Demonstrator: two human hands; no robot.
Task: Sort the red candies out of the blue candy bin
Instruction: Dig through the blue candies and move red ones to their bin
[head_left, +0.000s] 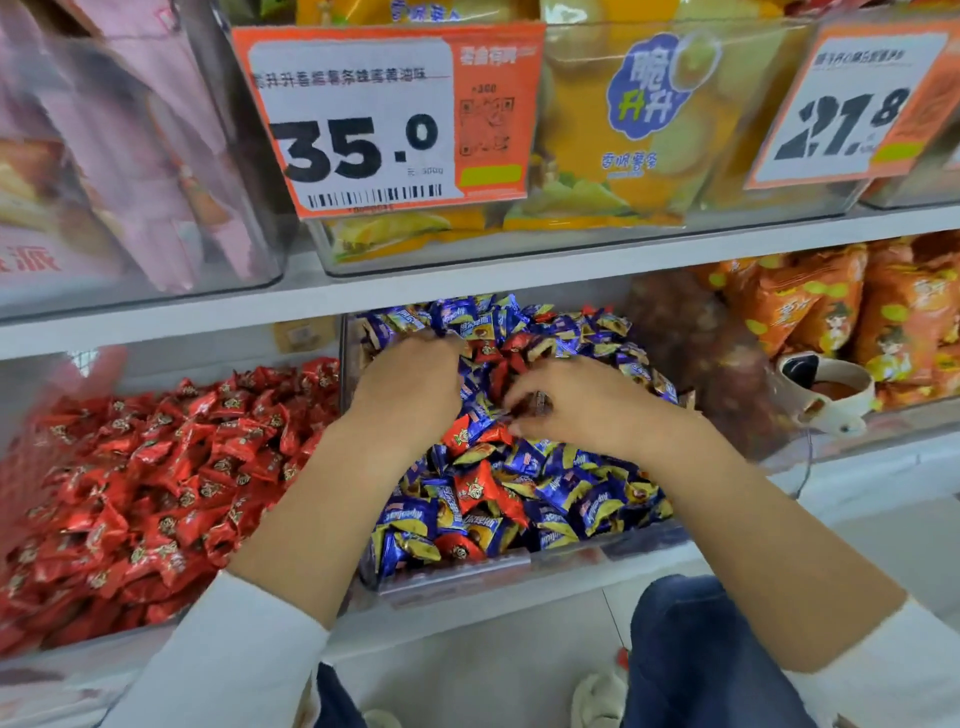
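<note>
Both hands work in the blue bin (519, 564): left hand (410, 384) digs, its grip hidden; right hand (582, 405) pinches a dark wrapper. Red candies (475, 488) there look light, crinkly and slippery; pinch each by a twisted wrapper end.

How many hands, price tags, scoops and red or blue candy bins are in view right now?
Hands: 2, left hand and right hand
Price tags: 2
Scoops: 1
Candy bins: 2, red candy bin and blue candy bin
Total: 7

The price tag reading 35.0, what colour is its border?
Orange, around a white label with black numerals; the price tag shows clearly in the head view.
</note>
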